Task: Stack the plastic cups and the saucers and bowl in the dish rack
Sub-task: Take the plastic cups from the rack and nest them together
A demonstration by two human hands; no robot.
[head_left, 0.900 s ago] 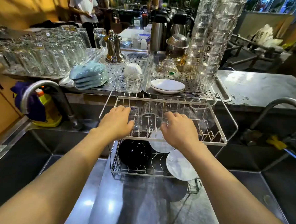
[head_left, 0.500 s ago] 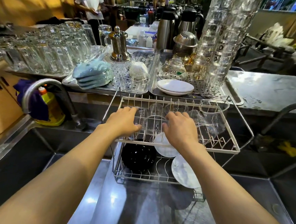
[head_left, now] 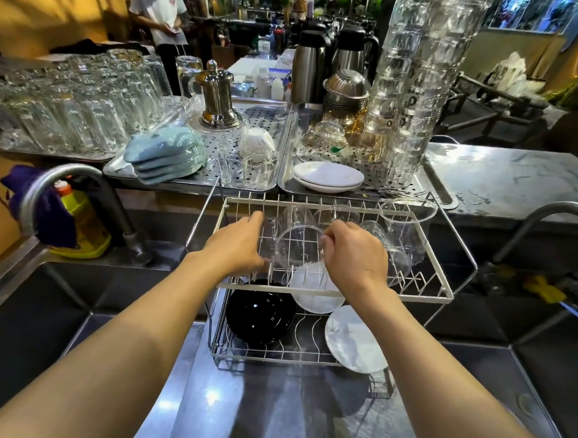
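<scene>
Rack-top clear cup (head_left: 298,244) lies between left hand (head_left: 236,246) and right hand (head_left: 354,255).

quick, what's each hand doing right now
Left hand: closed on the left side of a clear plastic cup lying on the dish rack.
Right hand: closed on the same cup's right side.

Dish rack (head_left: 310,291) wire white. Cups (head_left: 299,244) clear. Bowl (head_left: 261,312) glossy black. Saucers (head_left: 353,339) white, faint grey marbling. Back worktop edge: pale blue plates (head_left: 165,152), yellow bottle (head_left: 80,223) with orange cap.
</scene>
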